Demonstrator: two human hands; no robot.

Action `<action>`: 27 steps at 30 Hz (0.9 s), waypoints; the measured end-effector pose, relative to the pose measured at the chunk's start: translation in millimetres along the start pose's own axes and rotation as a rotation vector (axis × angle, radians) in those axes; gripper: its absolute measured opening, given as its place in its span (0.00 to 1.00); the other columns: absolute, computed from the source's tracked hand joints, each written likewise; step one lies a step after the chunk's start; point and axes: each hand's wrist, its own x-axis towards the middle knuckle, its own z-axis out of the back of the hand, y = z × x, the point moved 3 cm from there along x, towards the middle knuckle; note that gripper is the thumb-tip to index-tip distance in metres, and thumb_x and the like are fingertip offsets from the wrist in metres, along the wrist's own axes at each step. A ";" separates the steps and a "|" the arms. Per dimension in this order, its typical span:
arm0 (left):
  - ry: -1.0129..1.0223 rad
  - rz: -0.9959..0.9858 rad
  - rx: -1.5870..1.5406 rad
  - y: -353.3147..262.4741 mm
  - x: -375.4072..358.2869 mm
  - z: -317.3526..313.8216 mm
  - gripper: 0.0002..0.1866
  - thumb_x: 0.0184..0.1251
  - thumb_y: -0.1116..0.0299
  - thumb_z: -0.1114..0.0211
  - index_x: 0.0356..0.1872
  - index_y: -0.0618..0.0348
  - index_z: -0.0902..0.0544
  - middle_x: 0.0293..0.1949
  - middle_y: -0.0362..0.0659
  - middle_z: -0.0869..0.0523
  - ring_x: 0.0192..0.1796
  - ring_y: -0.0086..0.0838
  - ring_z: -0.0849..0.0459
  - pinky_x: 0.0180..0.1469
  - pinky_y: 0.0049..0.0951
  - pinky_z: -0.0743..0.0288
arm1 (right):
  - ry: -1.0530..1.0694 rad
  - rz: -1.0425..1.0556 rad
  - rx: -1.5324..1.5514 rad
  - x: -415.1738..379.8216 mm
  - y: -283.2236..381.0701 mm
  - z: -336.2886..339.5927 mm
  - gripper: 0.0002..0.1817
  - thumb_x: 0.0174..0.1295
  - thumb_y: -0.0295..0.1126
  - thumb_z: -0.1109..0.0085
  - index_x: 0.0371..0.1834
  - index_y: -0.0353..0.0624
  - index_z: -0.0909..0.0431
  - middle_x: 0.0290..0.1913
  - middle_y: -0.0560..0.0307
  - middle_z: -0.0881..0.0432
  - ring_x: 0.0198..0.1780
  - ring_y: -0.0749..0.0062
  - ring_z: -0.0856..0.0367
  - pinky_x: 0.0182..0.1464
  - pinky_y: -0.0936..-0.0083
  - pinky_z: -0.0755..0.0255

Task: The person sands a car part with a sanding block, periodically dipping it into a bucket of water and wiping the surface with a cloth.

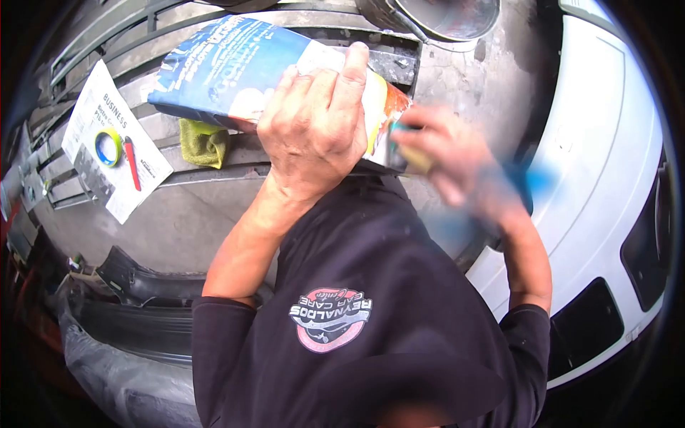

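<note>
A large printed package (pixel 221 68), blue with white lettering and orange at one end, lies tilted across the bench in front of me. My left hand (pixel 314 125) presses on its upper side, fingers curled over it. At the package's right end my right hand (pixel 457 153) is smeared by motion. A small teal and yellowish item (pixel 414 157) shows in its fingers; I cannot tell what it is. Under the package's lower edge sits a folded olive-green cloth (pixel 203 143).
On the slatted bench to the left, a printed sheet (pixel 89 160) carries a yellow-green tape roll (pixel 108 147) and a red knife-like tool (pixel 133 164). A metal bucket (pixel 449 18) stands beyond. White vehicle bodywork (pixel 599 143) fills the right; black car parts (pixel 143 285) lie lower left.
</note>
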 end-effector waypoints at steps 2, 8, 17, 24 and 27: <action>0.028 0.013 -0.002 -1.3 -2.0 1.7 0.28 0.62 0.81 0.29 0.67 0.56 0.09 0.43 0.47 0.03 0.41 0.39 0.04 0.60 0.44 0.10 | 0.047 0.015 0.004 4.0 16.6 -3.4 0.30 0.54 0.22 0.25 0.65 0.40 0.17 0.66 0.43 0.18 0.68 0.40 0.18 0.71 0.49 0.22; -0.066 -0.056 -0.012 5.0 -6.9 -8.7 0.32 0.60 0.70 0.29 0.70 0.60 0.13 0.34 0.43 0.14 0.37 0.40 0.10 0.57 0.48 0.12 | 0.016 0.028 -0.087 4.9 9.6 -0.7 0.33 0.52 0.23 0.25 0.67 0.41 0.18 0.67 0.41 0.18 0.65 0.40 0.17 0.70 0.47 0.22; -0.045 -0.041 -0.010 4.7 -8.9 -7.6 0.32 0.62 0.67 0.29 0.71 0.58 0.13 0.34 0.42 0.14 0.37 0.39 0.10 0.57 0.48 0.12 | 0.068 0.043 -0.063 4.6 28.9 -4.8 0.35 0.51 0.23 0.24 0.68 0.41 0.18 0.67 0.41 0.20 0.67 0.39 0.19 0.72 0.49 0.23; -0.080 -0.052 -0.006 6.0 -6.8 -9.6 0.31 0.62 0.67 0.28 0.70 0.58 0.13 0.34 0.41 0.15 0.37 0.39 0.10 0.58 0.48 0.12 | 0.061 0.042 -0.082 4.0 27.4 -6.6 0.36 0.48 0.21 0.23 0.67 0.40 0.18 0.68 0.40 0.20 0.67 0.38 0.19 0.71 0.48 0.23; -0.072 -0.047 -0.022 5.4 -7.3 -12.3 0.31 0.63 0.66 0.28 0.70 0.58 0.13 0.34 0.41 0.15 0.37 0.38 0.10 0.58 0.49 0.12 | 0.053 0.016 -0.086 2.9 22.8 -4.3 0.37 0.46 0.20 0.24 0.66 0.40 0.18 0.67 0.40 0.21 0.67 0.38 0.19 0.71 0.49 0.22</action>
